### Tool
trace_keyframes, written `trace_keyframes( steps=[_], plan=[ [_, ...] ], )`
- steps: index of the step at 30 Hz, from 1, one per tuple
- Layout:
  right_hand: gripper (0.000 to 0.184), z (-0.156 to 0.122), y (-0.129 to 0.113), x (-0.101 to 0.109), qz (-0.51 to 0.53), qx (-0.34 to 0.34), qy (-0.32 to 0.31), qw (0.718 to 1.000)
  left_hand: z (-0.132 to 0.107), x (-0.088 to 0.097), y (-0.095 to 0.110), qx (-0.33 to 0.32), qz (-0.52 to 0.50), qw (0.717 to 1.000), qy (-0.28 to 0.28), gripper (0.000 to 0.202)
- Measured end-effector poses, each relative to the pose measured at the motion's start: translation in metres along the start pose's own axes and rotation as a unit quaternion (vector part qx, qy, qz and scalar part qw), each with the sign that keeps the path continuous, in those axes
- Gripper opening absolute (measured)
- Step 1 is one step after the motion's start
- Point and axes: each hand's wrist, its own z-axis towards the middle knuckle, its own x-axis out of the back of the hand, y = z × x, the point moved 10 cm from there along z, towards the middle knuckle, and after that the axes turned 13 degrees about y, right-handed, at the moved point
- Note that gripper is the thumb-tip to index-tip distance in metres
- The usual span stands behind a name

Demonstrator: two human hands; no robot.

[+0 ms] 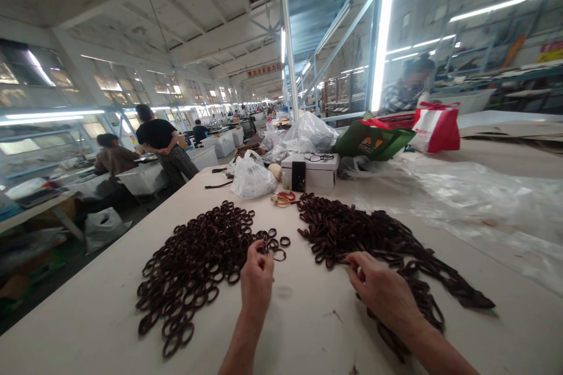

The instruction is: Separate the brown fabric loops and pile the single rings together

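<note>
Dark brown rings (193,258) lie in a wide, loose heap on the left of the pale table (308,328). At that heap's right edge is my left hand (257,272), its fingers curled together beside several loose rings; what they hold, if anything, is hidden. On the right spreads a denser pile of flattened dark brown loops (347,225), trailing off toward the right. My right hand (385,293) reaches into the near edge of this pile, thumb and forefinger pinched at a brown loop. Its other fingers are folded under and partly hidden.
Scissors with red and yellow handles (285,198) lie behind the heaps. Beyond are a white box (315,171) with glasses on it, a white plastic bag (253,176), a green bag (373,139) and a red-and-white bag (437,127). Plastic sheeting (484,187) covers the right side. Several people are farther off.
</note>
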Motion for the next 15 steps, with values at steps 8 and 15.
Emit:
trace_keyframes(
  steps=[8,15],
  plan=[
    [0.015,0.002,0.023,-0.01,-0.14,0.058,-0.013,0.988,-0.007,-0.006,0.013,-0.029,-0.054,0.998,-0.032,0.044],
    [0.015,0.003,0.017,-0.016,-0.127,0.057,-0.005,0.99,-0.069,-0.062,0.038,-0.067,-0.021,0.975,-0.212,0.025]
  ],
)
